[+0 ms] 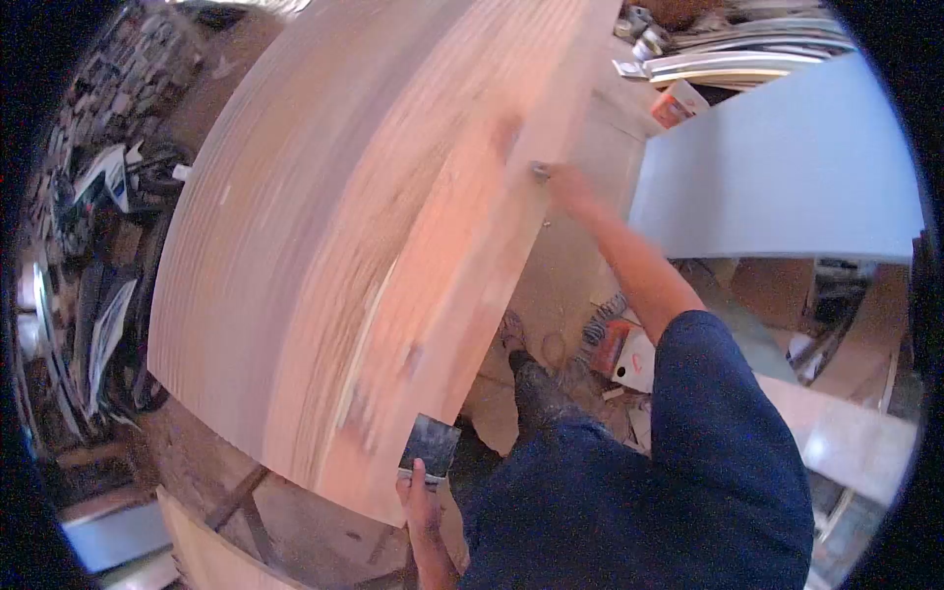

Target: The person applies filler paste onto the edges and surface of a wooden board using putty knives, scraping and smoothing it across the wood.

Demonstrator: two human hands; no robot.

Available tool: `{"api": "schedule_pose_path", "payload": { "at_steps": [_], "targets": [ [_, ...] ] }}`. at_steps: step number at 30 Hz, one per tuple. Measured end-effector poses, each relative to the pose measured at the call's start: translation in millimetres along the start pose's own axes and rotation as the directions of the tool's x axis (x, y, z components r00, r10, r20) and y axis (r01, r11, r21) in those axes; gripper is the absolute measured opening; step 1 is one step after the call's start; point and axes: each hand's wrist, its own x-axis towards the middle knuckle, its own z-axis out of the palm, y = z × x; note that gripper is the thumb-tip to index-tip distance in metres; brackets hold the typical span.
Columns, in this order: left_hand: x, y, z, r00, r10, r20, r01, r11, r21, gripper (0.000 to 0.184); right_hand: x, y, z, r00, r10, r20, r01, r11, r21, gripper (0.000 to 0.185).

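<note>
A large wooden panel (324,216) with long grain streaks slants across the middle of the head view. Near its lower corner my left hand (421,500) grips a dark, flat, square-ended blade tool (431,444), the index finger laid along it. Farther up, my right hand (568,187) is at the panel's right edge, its fingers closed round a small grey object (541,171) that touches the wood. That object is too small and blurred to name. Dark marks show on the panel below the right hand.
A pale blue-white board (777,167) stands at the right, with a red and white container (678,104) beside its upper left corner. Another white and red box (629,356) is on the floor near my foot. Stacked pieces and clutter line the left side.
</note>
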Motion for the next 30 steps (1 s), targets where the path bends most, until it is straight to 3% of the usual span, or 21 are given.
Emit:
{"api": "schedule_pose_path", "payload": {
  "at_steps": [1, 2, 4, 5, 7, 9, 12, 15, 17, 18, 20, 22, 25, 28, 30],
  "targets": [
    [1, -13, 31, 0.999, 0.041, 0.022, -0.042, 0.998, 0.053, 0.036, -20, 19, -9, 0.996, 0.094, 0.005, -0.094, 0.995, 0.044, 0.043],
    [2, 8, 17, 0.998, 0.044, 0.041, -0.047, 0.994, 0.099, 0.037, -29, -31, -43, 0.982, 0.180, 0.048, -0.183, 0.980, 0.073, 0.042],
    [14, 5, -13, 0.987, 0.152, 0.043, -0.156, 0.980, 0.125, 0.039, -39, -60, -51, 0.972, 0.236, 0.004, -0.234, 0.959, 0.162, 0.041],
    [13, 11, -21, 0.986, 0.156, 0.051, -0.161, 0.980, 0.115, 0.040, -45, -56, -21, 0.973, 0.216, -0.081, -0.194, 0.956, 0.219, 0.041],
    [2, 35, -27, 0.991, 0.117, 0.070, -0.123, 0.990, 0.074, 0.042, -63, -66, -22, 0.976, 0.219, -0.012, -0.213, 0.959, 0.189, 0.039],
    [-1, 57, -47, 0.994, 0.066, 0.085, -0.068, 0.997, 0.027, 0.044, -76, -130, -68, 0.912, 0.294, 0.286, -0.301, 0.953, -0.019, 0.038],
    [9, 64, -78, 0.990, 0.055, 0.130, -0.047, 0.997, -0.062, 0.045, -93, -181, -71, 0.927, 0.256, 0.273, -0.263, 0.965, -0.012, 0.036],
    [18, 55, -105, 0.969, 0.024, 0.247, 0.010, 0.991, -0.136, 0.044, -124, -229, -72, 0.879, 0.349, 0.325, -0.375, 0.927, 0.019, 0.036],
    [24, 50, -115, 0.956, -0.030, 0.291, 0.056, 0.995, -0.080, 0.043, -146, -247, -54, 0.928, 0.284, 0.242, -0.307, 0.949, 0.065, 0.035],
    [26, 47, -116, 0.950, -0.021, 0.312, 0.067, 0.988, -0.139, 0.043, -159, -257, -51, 0.948, 0.250, 0.197, -0.270, 0.959, 0.086, 0.034],
    [33, 41, -106, 0.935, 0.017, 0.353, 0.078, 0.964, -0.253, 0.043, -183, -275, -54, 0.936, 0.093, 0.340, -0.121, 0.991, 0.062, 0.035],
    [51, 29, -100, 0.929, 0.029, 0.369, 0.087, 0.951, -0.296, 0.044, -209, -295, -74, 0.959, -0.076, 0.272, 0.013, 0.974, 0.226, 0.040],
    [53, 27, -96, 0.946, -0.036, 0.321, 0.126, 0.956, -0.265, 0.046, -212, -299, -107, 0.945, 0.124, 0.303, -0.247, 0.876, 0.414, 0.047],
    [55, 21, -96, 0.961, -0.036, 0.275, 0.113, 0.956, -0.269, 0.048, -169, -239, -127, 0.936, 0.279, 0.216, -0.352, 0.759, 0.547, 0.051],
    [55, 14, -91, 0.964, -0.019, 0.265, 0.096, 0.955, -0.280, 0.048, -124, -167, -98, 0.986, 0.145, -0.081, -0.083, 0.849, 0.521, 0.053]
  ]
}}
